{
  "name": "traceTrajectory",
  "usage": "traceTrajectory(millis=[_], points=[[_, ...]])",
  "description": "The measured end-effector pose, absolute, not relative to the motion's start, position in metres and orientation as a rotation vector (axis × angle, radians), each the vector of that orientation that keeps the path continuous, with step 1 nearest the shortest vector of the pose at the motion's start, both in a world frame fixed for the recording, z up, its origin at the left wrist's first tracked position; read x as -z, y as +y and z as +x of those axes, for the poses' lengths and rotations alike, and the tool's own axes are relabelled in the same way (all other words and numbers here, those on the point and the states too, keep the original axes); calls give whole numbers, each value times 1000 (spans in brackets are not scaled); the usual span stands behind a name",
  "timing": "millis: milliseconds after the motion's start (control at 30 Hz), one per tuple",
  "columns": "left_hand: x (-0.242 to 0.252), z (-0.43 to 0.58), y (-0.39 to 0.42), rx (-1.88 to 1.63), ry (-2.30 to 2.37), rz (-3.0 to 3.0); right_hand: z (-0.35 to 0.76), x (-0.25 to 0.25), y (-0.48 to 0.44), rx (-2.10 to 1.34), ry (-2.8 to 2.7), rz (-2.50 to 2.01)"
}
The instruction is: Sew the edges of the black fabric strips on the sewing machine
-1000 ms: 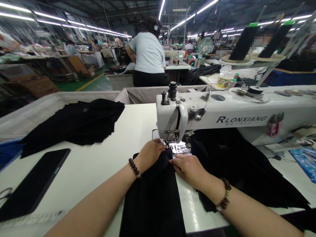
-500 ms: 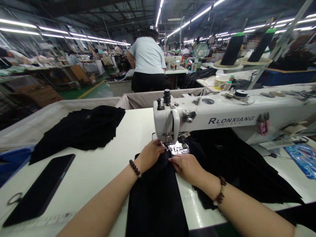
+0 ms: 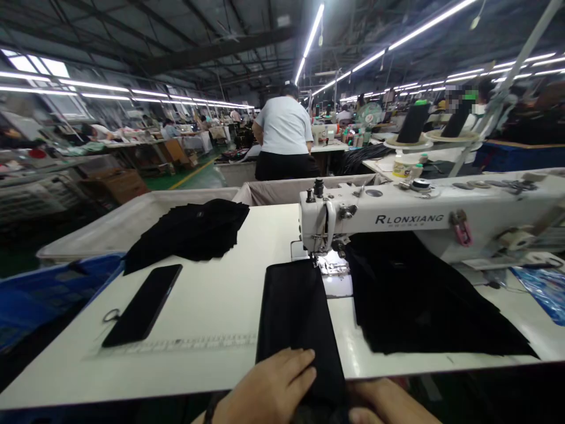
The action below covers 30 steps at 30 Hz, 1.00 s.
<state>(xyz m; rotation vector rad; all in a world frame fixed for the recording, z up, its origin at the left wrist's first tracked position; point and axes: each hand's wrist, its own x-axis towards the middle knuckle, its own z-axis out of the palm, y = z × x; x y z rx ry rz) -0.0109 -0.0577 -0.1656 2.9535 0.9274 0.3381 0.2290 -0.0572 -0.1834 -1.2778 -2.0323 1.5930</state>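
A long black fabric piece (image 3: 295,306) lies on the white sewing table, its far end at the needle of the white sewing machine (image 3: 397,209). My left hand (image 3: 276,383) rests on the fabric near the table's front edge, its fingers lying across the cloth. My right hand (image 3: 384,400) is at the bottom of the view beside the fabric's near end, just below the table edge; its fingertips are partly hidden. Right of the needle, a stack of black pieces (image 3: 415,300) lies under the machine arm.
Another black stack (image 3: 189,232) is at the back left, with a phone (image 3: 143,306) in front of it. Blue basket (image 3: 53,288) stands left of the table. Behind the machine, a person in a light shirt (image 3: 285,126) faces away. Thread cones (image 3: 412,123) stand at right.
Both hands have moved from the needle area back toward the table's front edge. The head view has shifted, showing more of the table's left side and front edge.
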Motion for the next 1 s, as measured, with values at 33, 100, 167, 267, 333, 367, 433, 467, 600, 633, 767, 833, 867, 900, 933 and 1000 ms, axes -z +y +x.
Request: traceTrajectory(millis=[33,100,167,267,333,367,433,467,600,633,767,833,867,900,933,1000], points=[[166,-11,-59,-302,935,2928,227,191,-62,-1715,-1846,-1292],[162,-11,-60,-214,929,2904,221,205,-70,-1929,-1423,-1268],[157,-11,-59,-172,911,2874,216,217,-75,-1992,-1171,-1227],[155,-12,-56,-205,917,2767,212,224,-79,-2015,-1022,-1220],[157,-11,-56,-283,935,2728,212,223,-81,-2025,-994,-1221],[159,-10,-57,-327,939,2744,213,221,-81,-2027,-983,-1217],[161,-4,-60,-398,933,2833,213,218,-82,-2026,-972,-1204],[162,0,-61,-428,920,2888,214,216,-83,-2028,-970,-1196],[160,16,-68,-693,850,2943,214,210,-86,-2064,-986,-1162],[159,19,-69,-782,840,2905,215,208,-86,-2076,-989,-1158],[159,25,-73,-839,802,2754,216,201,-86,-2059,-1077,-1151],[161,27,-74,-763,789,2730,216,197,-85,-2022,-1163,-1156],[163,27,-74,-733,789,2722,217,196,-84,-2008,-1202,-1159],[164,28,-74,-720,788,2712,217,195,-84,-2002,-1228,-1163],[165,28,-75,-713,785,2700,217,194,-83,-2001,-1247,-1164],[167,28,-75,-720,768,2684,218,194,-82,-2012,-1256,-1163]])
